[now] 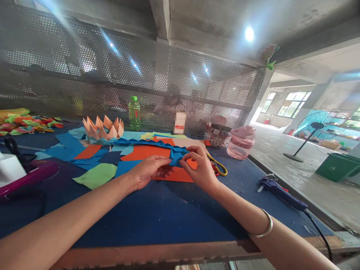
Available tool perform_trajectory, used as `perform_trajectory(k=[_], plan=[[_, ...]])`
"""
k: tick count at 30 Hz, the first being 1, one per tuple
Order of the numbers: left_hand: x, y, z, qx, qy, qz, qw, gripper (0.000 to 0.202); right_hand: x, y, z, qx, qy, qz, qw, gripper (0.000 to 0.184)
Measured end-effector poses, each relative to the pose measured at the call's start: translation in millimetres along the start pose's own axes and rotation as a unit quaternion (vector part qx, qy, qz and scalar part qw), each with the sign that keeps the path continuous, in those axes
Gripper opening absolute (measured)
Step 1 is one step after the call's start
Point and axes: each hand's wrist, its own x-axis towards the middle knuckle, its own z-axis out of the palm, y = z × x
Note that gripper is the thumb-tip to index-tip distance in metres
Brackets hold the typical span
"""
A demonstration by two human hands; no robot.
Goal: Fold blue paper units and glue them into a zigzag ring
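Between my two hands is the near end of a long folded blue paper strip (pixel 177 154), which runs back leftward over the paper pile. My left hand (pixel 152 168) pinches its left edge between thumb and fingers. On the strip's right edge, my right hand (pixel 200 165) is closed with thumb and forefinger together. Beneath them lie orange paper sheets (pixel 149 152) on the dark blue table. Beside my right hand sit yellow-handled scissors (pixel 221 167), partly hidden by it. A peach folded-paper ring with pointed petals (pixel 103 129) stands behind the strip's far end.
A light green paper piece (pixel 97 175) and blue sheets (pixel 67 146) lie to the left. At the right are a glue gun (pixel 284 193) with a cord, a pink jar (pixel 241 143) and a round patterned container (pixel 218 135). A green bottle (pixel 134 114) stands by the perforated screen (pixel 149 71).
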Motion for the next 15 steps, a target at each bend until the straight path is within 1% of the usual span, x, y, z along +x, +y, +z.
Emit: perform_trajectory(k=[3, 5, 8, 11, 15], plan=[[-0.9, 0.3, 0.1, 0.001, -0.010, 0.004, 1.000, 0.027, 0.2, -1.3, -1.0, 0.013, 0.009, 0.010, 1.000, 0.009], [-1.0, -0.6, 0.0, 0.011, -0.017, 0.012, 1.000, 0.028, 0.2, -0.6, -0.3, 0.039, 0.007, 0.028, 0.999, 0.011], [-0.6, -2.3, -0.2, 0.029, -0.027, 0.026, 0.999, 0.030, 0.0, 3.6, 3.4, 0.099, -0.015, 0.061, 0.993, 0.015], [0.4, -3.3, -0.5, 0.042, -0.025, 0.030, 0.998, 0.030, -0.4, 7.6, 8.1, 0.144, -0.041, 0.087, 0.985, 0.018], [1.1, -3.5, 0.2, 0.059, -0.022, 0.046, 0.997, 0.029, -1.2, 6.4, 10.5, 0.176, -0.044, 0.113, 0.977, 0.021]])
